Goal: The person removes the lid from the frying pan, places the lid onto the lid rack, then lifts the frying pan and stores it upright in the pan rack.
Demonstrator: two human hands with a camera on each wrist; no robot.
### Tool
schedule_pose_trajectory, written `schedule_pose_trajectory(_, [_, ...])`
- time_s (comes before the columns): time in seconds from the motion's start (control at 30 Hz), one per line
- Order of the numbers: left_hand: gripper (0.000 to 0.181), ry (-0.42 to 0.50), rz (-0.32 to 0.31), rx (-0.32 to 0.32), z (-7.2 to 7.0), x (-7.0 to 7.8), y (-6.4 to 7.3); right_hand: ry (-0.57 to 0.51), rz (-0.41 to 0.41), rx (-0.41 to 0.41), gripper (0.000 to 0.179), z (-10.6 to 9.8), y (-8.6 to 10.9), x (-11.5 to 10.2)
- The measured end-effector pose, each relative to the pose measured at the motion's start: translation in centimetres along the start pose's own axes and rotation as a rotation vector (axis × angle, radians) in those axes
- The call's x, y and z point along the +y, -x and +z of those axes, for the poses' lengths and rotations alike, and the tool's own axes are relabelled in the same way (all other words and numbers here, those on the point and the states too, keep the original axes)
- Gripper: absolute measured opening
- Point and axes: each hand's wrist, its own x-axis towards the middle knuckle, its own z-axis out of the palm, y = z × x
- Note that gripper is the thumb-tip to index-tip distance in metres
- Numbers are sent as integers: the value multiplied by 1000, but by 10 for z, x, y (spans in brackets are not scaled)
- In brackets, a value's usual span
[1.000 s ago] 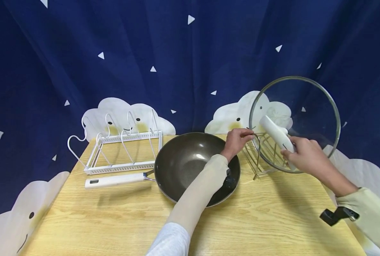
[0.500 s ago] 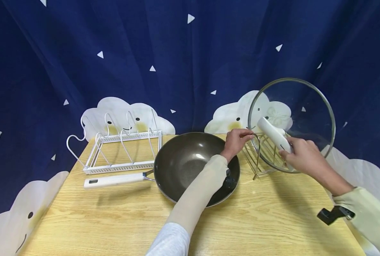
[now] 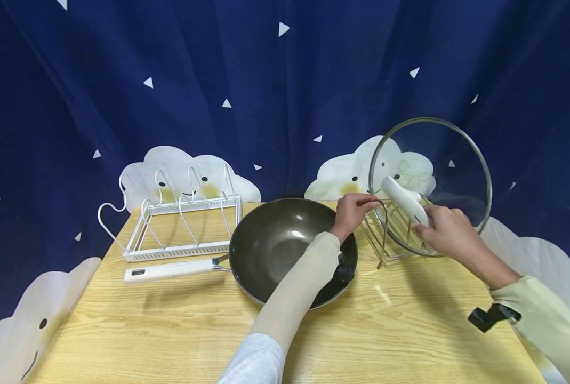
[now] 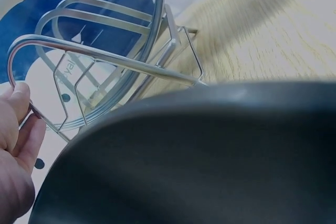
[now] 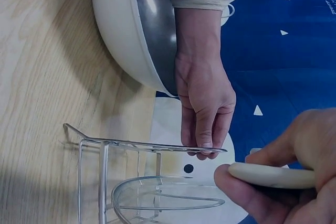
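Observation:
A large glass pot lid with a metal rim stands on edge at the metal lid rack. My right hand grips its white handle. In the left wrist view the lid's rim sits between the rack's wire loops. My left hand pinches the top of the rack's near loop between thumb and fingers, as the right wrist view also shows. Under my left forearm lies a dark wok, its white handle pointing left.
A white rack with several wire dividers stands at the back left of the wooden table. Behind the table hangs a dark blue curtain with white clouds and triangles.
The lid has shifted left and slightly turned, with my right hand and forearm following on its handle. My left hand keeps its pinch on the rack.

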Motion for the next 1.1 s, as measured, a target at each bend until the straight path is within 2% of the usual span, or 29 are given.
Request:
schedule_pose_trajectory(0.27, [21,24,9,12,0,0,1,19,-7,0,26,3,0,-1])
schedule_pose_trajectory(0.47, [21,-3,20,28,1,0,0,23,8,-22,30,4,-1,0])
schedule_pose_trajectory(0.77, [19,4,-36,12,2,-1,-1,34,-2,-24,29,4,-2,-4])
schedule_pose_trajectory(1.1, [19,-3,-55,23,2,0,-1,74,-15,0,26,9,1,-13])
